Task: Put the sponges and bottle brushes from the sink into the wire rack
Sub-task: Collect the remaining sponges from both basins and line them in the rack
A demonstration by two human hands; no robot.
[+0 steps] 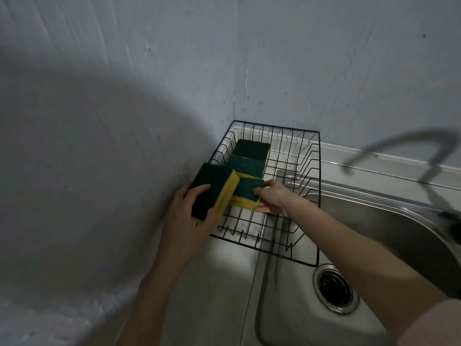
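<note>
A black wire rack (309, 196) stands on the steel draining board left of the sink basin (389, 233). Two green-and-yellow sponges lie inside it along its left side, one at the back (252, 149) and one just in front of it (247, 166). My right hand (272, 198) is shut on a third sponge (245, 192), holding it low in the rack in front of those two. My left hand (192, 221) grips a stack of two sponges (212, 191) at the rack's left rim, tilted up. No bottle brush is visible.
A grey wall rises close behind and to the left of the rack. The sink's round drain (335, 290) lies at the lower right. A blurred tap spout (389, 148) arches over the basin at the right, with a dark object (451, 221) at the far right edge.
</note>
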